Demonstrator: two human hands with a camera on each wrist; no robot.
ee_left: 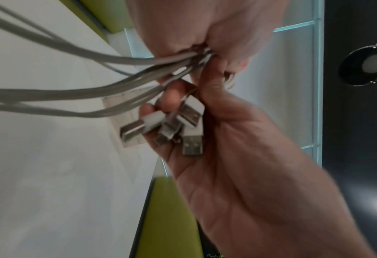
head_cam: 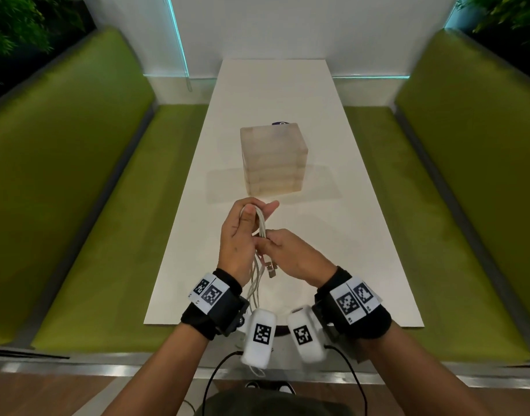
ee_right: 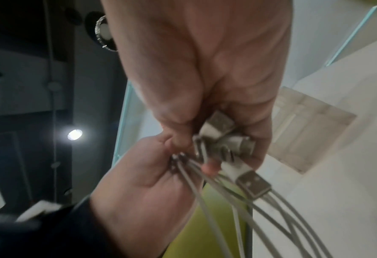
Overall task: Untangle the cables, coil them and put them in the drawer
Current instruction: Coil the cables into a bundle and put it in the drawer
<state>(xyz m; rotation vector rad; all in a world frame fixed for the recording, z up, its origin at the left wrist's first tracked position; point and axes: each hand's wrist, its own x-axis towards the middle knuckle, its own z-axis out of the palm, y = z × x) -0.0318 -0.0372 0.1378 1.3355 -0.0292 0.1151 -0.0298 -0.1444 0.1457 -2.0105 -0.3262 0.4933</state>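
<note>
White cables (head_cam: 259, 223) are gathered in a bundle, gripped by left hand (head_cam: 239, 235) and right hand (head_cam: 290, 253) together; coiling is unfinished, and drawer unit (head_cam: 272, 160) beyond the hands awaits.

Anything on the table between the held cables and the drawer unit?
Nothing visible. Both the left hand and right hand hold the white cables just short of the drawer unit; bare table lies between. Its drawers look closed.

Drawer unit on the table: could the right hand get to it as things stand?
Probably not yet. The path across the table to the drawer unit is free, but the right hand and left hand both grip the cables.
</note>
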